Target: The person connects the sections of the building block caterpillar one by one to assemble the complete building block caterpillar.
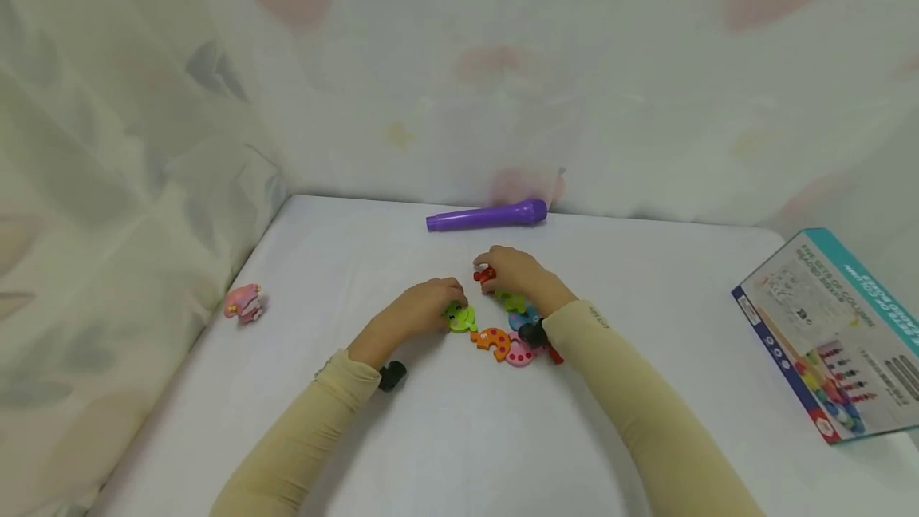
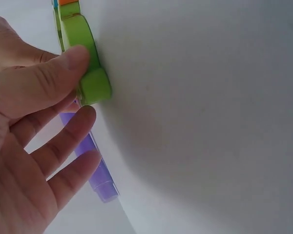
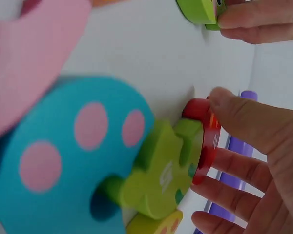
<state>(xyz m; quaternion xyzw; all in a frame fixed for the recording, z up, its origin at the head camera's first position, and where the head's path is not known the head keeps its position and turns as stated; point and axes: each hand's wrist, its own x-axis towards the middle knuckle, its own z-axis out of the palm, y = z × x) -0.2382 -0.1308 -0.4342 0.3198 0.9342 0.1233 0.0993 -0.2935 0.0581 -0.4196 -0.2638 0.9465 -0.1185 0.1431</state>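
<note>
Here's your left grip [image 1: 420,311] pinching the green piece [image 1: 462,320] at its fingertips; your right grip [image 1: 518,271] pinches the red piece [image 3: 205,139], against the lime piece [image 3: 161,178]. You're apparently aligning pieces: next probably calls for seating red squarely, leaving the blue piece [image 3: 63,200], wristward of your right grip, undisturbed.

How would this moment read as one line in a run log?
left grip: pinches green face piece | right grip: holds red piece | mic: lying beyond both grips | box: at right
</note>
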